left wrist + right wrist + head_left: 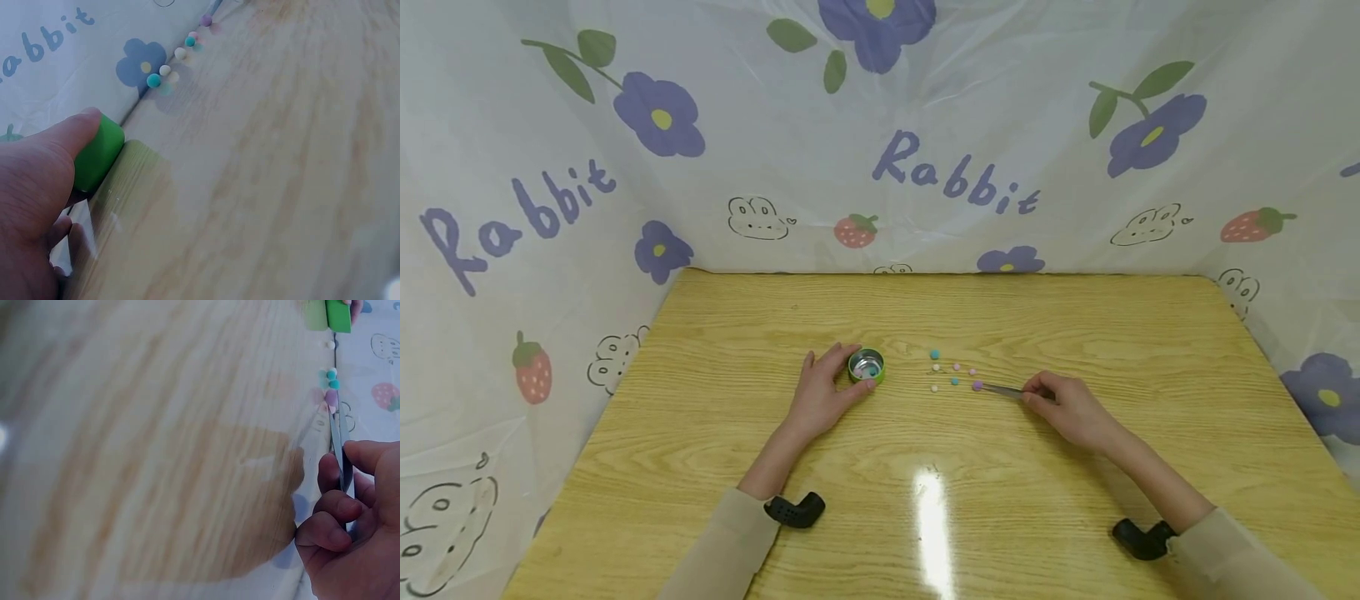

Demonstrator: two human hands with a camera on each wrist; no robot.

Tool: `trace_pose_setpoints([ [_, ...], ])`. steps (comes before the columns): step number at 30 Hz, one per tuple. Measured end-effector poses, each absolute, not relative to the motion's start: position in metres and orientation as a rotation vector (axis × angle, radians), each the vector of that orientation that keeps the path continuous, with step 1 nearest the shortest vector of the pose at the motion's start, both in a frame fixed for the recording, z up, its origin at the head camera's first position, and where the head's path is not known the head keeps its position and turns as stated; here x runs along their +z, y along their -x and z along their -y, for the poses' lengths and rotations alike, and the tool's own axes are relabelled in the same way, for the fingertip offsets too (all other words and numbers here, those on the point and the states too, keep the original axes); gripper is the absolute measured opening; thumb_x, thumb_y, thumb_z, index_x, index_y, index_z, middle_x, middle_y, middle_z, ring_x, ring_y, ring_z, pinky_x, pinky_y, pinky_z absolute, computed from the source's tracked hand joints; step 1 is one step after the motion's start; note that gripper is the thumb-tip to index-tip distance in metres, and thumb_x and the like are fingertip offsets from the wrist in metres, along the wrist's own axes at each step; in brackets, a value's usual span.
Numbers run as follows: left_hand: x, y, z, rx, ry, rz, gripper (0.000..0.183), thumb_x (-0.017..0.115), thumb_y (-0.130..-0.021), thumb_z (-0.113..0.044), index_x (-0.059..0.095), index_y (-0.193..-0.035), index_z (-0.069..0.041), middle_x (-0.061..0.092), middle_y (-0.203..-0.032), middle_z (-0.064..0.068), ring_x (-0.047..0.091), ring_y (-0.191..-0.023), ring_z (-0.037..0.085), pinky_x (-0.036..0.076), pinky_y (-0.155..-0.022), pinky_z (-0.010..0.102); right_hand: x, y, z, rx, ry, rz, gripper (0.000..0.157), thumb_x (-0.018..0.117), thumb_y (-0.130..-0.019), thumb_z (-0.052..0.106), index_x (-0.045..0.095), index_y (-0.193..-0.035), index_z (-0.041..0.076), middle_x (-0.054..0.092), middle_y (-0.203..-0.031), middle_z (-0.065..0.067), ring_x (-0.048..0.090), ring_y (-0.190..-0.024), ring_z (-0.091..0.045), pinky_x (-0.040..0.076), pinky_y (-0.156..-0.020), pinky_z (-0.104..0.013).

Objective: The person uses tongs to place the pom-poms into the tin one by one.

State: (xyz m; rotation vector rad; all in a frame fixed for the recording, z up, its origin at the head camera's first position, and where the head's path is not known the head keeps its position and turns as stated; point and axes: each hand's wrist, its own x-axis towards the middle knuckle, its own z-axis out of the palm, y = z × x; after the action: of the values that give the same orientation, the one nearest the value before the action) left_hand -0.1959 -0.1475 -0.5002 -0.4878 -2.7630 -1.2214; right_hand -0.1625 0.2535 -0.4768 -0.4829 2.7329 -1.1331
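My left hand (820,398) grips a small round green tin (877,378) between thumb and fingers. The tin stands upright on the wooden table, silver inside, with a few small balls in it. On the right, my right hand (1075,410) holds metal tweezers (1002,390), pointing left. Their tips are right at a purple ball (977,386), also seen at the tips in the right wrist view. Between the hands lie several small balls, among them a larger blue ball (935,354), a smaller blue ball (955,381), a pink ball (957,367) and a white ball (934,388).
The wood-grain table (715,450) ends at the back against a white curtain (805,150) printed with flowers, strawberries and rabbits, which also hangs at both sides. Each wrist wears a black camera mount, such as the left mount (796,510).
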Motion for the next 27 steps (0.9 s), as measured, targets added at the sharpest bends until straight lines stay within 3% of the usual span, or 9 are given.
trace_pose_setpoints([
  [18,-0.5009,0.1964,0.1481,-1.211,0.481,2.771,0.066,0.08,-0.092,-0.032,0.055,-0.146,-0.004,0.058,-0.144,0.018,0.036,-0.147,0.038,0.002,-0.123,0.059,-0.478,0.1608,-0.2503,-1.111,0.503,-2.78,0.01,0.061,-0.104,0.008,0.067,-0.107,0.0,0.064,-0.084,0.002,0.048,-0.068,-0.011,0.04,-0.056,-0.026],
  [27,-0.5016,0.1966,0.149,-1.224,0.481,2.777,0.066,0.079,-0.093,-0.032,0.055,-0.147,-0.004,0.058,-0.144,0.017,0.035,-0.148,0.038,0.001,-0.123,0.058,-0.4767,0.1596,-0.2483,-1.101,0.534,-2.818,0.012,0.061,-0.104,0.008,0.067,-0.109,-0.001,0.066,-0.089,0.001,0.053,-0.075,-0.012,0.044,-0.06,-0.027],
])
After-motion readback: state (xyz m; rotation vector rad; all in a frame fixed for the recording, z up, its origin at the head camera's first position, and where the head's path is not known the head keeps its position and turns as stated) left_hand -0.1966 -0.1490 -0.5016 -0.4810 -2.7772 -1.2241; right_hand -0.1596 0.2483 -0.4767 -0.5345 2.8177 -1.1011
